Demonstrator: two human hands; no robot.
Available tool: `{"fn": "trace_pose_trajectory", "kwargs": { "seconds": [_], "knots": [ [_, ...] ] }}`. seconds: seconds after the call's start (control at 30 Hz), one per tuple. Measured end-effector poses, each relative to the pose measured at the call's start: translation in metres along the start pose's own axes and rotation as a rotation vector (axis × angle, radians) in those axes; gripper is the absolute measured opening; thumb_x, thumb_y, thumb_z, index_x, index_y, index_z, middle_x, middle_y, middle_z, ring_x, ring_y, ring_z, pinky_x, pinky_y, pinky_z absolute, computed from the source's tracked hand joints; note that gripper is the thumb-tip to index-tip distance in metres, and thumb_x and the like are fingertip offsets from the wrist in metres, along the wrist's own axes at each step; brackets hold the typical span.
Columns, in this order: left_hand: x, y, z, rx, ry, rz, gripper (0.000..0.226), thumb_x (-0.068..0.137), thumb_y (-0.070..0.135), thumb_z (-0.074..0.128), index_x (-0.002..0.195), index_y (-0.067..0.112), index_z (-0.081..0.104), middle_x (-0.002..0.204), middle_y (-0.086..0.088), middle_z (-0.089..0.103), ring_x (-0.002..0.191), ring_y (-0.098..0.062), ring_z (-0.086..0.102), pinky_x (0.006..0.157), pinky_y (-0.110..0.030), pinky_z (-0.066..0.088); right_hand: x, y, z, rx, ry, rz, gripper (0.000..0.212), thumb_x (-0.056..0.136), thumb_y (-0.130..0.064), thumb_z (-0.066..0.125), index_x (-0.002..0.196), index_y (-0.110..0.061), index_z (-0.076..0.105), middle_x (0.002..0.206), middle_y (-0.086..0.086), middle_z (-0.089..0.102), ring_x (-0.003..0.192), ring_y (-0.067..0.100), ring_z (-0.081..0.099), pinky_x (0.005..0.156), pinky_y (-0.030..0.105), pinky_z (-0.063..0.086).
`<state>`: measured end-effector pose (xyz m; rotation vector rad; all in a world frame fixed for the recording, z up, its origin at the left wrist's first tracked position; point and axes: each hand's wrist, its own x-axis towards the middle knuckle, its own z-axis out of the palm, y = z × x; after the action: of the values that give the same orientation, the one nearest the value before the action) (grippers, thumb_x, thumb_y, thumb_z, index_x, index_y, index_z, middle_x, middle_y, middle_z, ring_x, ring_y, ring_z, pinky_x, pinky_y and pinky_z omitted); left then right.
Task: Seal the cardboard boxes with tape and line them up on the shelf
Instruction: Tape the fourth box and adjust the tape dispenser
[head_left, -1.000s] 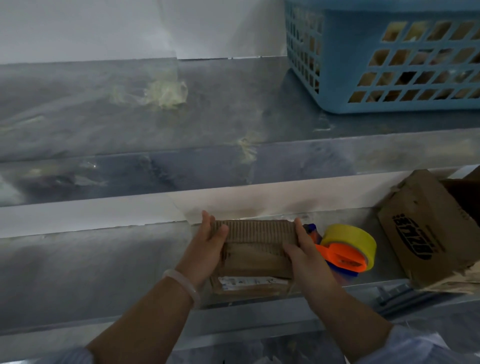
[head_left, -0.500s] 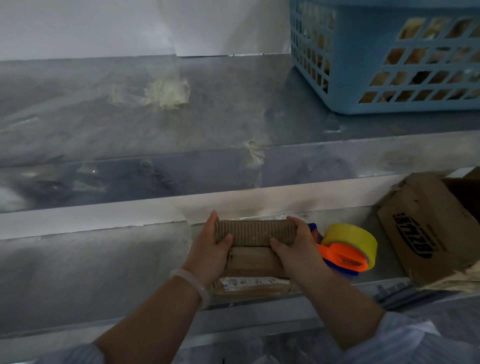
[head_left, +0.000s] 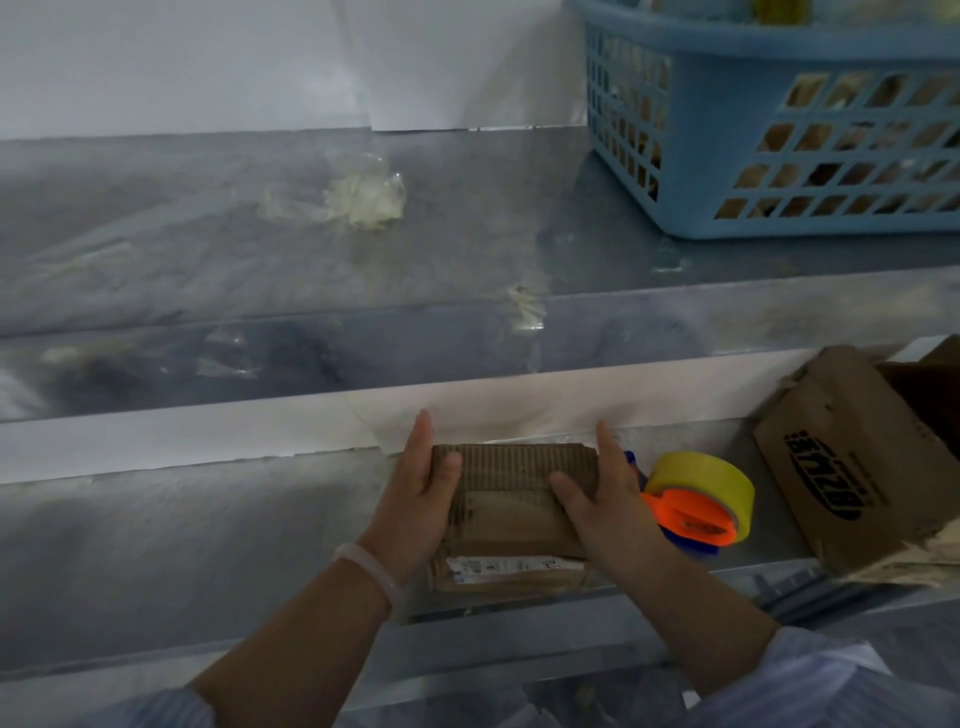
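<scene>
Two hands of ours clamped on a small box (head_left: 514, 499), left hand (head_left: 415, 512) at its left end, right hand (head_left: 610, 506) at its right, thumbs over the top, box resting on the lower shelf (head_left: 208, 545), tape roll (head_left: 698, 501) just beside.

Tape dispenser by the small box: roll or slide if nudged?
Probably won't roll: the tape dispenser lies tilted, its blue frame resting on the shelf. Likely slides easily, since the shelf looks like smooth metal. Seems light, mostly plastic and a tape roll.
</scene>
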<state>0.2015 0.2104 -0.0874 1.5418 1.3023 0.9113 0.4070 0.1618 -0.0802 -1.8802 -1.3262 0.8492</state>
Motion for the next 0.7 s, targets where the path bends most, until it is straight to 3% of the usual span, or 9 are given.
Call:
{"fn": "trace_pose_trajectory", "kwargs": {
  "seconds": [0.03,0.1,0.17,0.23,0.33,0.5,0.7],
  "knots": [
    [0.0,0.005,-0.003,0.154,0.023,0.19,0.051,0.1,0.037,0.041,0.148,0.03,0.024,0.153,0.012,0.023,0.143,-0.005,0.021,0.116,-0.026,0.019,-0.005,-0.001,-0.001,-0.09,0.111,-0.141,0.071,0.092,-0.035,0.059,0.151,-0.027,0.021,0.158,0.001,0.022,0.143,0.017,0.023,0.113,0.028,0.023],
    [-0.001,0.011,-0.009,0.486,-0.029,0.56,0.043,0.099,0.039,0.04,0.139,0.024,0.047,0.147,0.009,0.041,0.141,-0.01,0.03,0.115,-0.032,0.023,-0.012,-0.004,-0.006,-0.279,0.227,-0.509,0.047,0.092,-0.036,0.058,0.137,-0.024,0.052,0.147,0.0,0.042,0.134,0.017,0.038,0.112,0.034,0.03],
    [-0.002,0.011,-0.011,0.755,-0.158,0.764,0.042,0.098,0.043,0.036,0.128,0.026,0.061,0.135,0.012,0.056,0.135,-0.011,0.041,0.112,-0.039,0.027,-0.015,-0.001,-0.01,-0.453,0.104,-0.759,0.037,0.094,-0.038,0.051,0.123,-0.022,0.065,0.132,-0.003,0.059,0.125,0.018,0.05,0.106,0.041,0.04],
    [-0.005,0.01,-0.012,0.893,-0.273,0.765,0.043,0.098,0.043,0.032,0.127,0.029,0.061,0.133,0.015,0.057,0.134,-0.009,0.042,0.114,-0.04,0.025,-0.016,0.001,-0.013,-0.578,-0.025,-0.829,0.037,0.094,-0.039,0.051,0.121,-0.02,0.068,0.126,-0.004,0.065,0.123,0.018,0.054,0.104,0.044,0.043],
    [-0.005,0.012,-0.013,0.884,-0.31,0.732,0.043,0.097,0.039,0.033,0.128,0.027,0.061,0.133,0.013,0.058,0.133,-0.01,0.043,0.115,-0.038,0.023,-0.012,0.003,-0.019,-0.641,-0.053,-0.854,0.039,0.091,-0.039,0.061,0.121,-0.016,0.067,0.124,-0.001,0.066,0.12,0.019,0.058,0.107,0.04,0.041],
    [-0.009,0.007,-0.014,0.886,-0.234,0.796,0.038,0.093,0.036,0.043,0.117,0.02,0.069,0.123,0.007,0.066,0.124,-0.013,0.054,0.108,-0.04,0.033,-0.013,0.006,-0.027,-0.648,-0.035,-0.875,0.048,0.087,-0.046,0.054,0.115,-0.01,0.071,0.118,0.003,0.069,0.112,0.023,0.063,0.101,0.043,0.046],
    [-0.008,0.006,-0.013,0.833,-0.198,0.761,0.037,0.094,0.029,0.041,0.114,0.021,0.071,0.123,0.008,0.065,0.126,-0.013,0.052,0.11,-0.04,0.03,-0.012,0.006,-0.022,-0.639,-0.023,-0.853,0.047,0.09,-0.043,0.049,0.115,-0.01,0.07,0.119,0.003,0.068,0.113,0.022,0.062,0.103,0.046,0.045]
  ]
}}
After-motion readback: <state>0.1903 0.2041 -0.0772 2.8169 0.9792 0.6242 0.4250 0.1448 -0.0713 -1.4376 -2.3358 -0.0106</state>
